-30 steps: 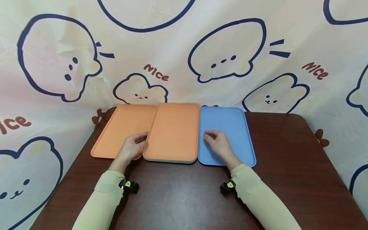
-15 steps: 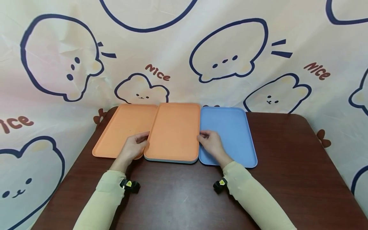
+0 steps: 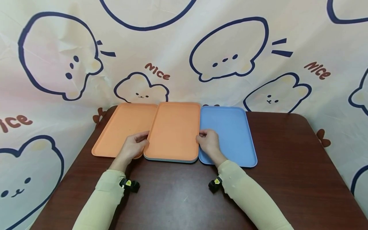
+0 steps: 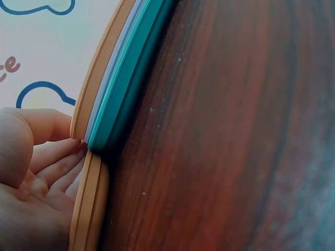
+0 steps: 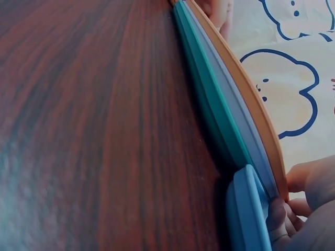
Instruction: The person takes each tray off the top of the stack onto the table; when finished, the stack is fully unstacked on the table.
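A stack of trays lies mid-table, with an orange tray on top. Below it, the wrist views show a pale lavender tray and a teal tray at the bottom. My left hand pinches the stack's left edge, thumb on the orange rim and fingers at its side. At the right edge my right hand pinches likewise, its fingertips by the orange and lavender rims. How far the fingers reach under the rims is partly hidden.
Another orange tray lies flat against the stack's left side, under my left hand. A blue tray lies on the right, beneath my right hand. The dark wooden table ends at a patterned cloth behind.
My right hand has moved left from above the blue tray to the right edge of the stack and taken hold there. The left hand stays at the left edge.
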Tool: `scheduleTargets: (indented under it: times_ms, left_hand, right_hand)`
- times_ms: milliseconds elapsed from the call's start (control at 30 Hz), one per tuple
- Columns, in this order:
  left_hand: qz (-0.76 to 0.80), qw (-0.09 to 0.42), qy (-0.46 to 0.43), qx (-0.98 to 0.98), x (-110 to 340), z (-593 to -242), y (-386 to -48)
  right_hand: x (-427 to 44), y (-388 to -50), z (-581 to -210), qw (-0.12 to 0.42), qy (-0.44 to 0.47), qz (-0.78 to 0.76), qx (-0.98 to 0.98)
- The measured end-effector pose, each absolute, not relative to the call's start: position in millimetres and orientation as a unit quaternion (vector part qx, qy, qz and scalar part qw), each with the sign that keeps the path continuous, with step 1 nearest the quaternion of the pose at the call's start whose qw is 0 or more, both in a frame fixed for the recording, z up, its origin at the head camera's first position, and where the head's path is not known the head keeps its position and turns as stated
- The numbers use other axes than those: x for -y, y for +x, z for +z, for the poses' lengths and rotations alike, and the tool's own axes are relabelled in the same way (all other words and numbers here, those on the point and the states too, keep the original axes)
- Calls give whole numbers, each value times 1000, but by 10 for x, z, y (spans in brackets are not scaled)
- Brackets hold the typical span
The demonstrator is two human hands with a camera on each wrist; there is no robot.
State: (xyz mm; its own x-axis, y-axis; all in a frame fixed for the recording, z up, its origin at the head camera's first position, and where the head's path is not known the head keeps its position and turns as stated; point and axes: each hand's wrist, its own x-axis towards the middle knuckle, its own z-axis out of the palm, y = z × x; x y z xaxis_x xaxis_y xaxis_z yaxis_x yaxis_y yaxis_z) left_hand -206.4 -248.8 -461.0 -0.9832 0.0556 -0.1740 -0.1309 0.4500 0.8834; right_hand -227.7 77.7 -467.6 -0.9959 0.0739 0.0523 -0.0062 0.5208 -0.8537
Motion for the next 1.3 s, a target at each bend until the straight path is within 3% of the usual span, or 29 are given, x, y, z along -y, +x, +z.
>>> scheduleTargets:
  times_ms: [500,833,1300]
  left_hand:
    - [510,78,-22,-856,2489,-4624,-2066]
    - [525,78,-2,-848,2481,-4619,-2072]
    - [519,73,-7,-852,2480,-4633,-2081]
  right_hand:
    - [-775,-2253,-4725,85,-22,512,855]
    - [-798,-2197,-4637,70,-69,568,817]
    - [-1036,-2120,-4692,99,-91,615,777]
